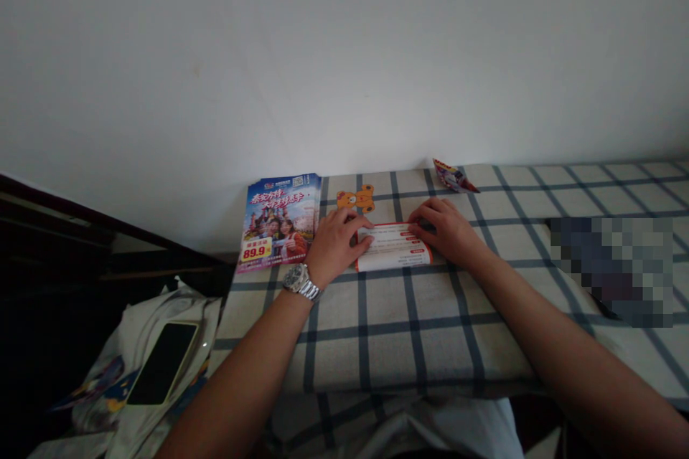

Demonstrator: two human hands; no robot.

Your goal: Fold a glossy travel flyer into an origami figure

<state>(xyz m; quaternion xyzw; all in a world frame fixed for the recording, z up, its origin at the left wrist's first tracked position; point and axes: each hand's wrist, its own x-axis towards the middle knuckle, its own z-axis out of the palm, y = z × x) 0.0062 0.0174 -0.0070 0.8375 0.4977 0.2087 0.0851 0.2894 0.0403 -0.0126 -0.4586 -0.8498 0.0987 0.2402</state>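
A folded white and red leaflet [395, 247] lies on the checked cloth near the wall. My left hand [336, 244], with a metal watch at the wrist, presses flat on the leaflet's left end, fingers stretched over it. My right hand [444, 228] rests on its right end, fingers laid flat along the upper edge. Neither hand grips anything.
A stack of colourful flyers [277, 221] lies left of the leaflet at the table's [430, 330] corner. A folded paper piece [453, 176] sits by the wall. An orange bear print [356, 199] shows on the cloth. A phone [162, 362] lies on a cloth at lower left. A blurred patch is at right.
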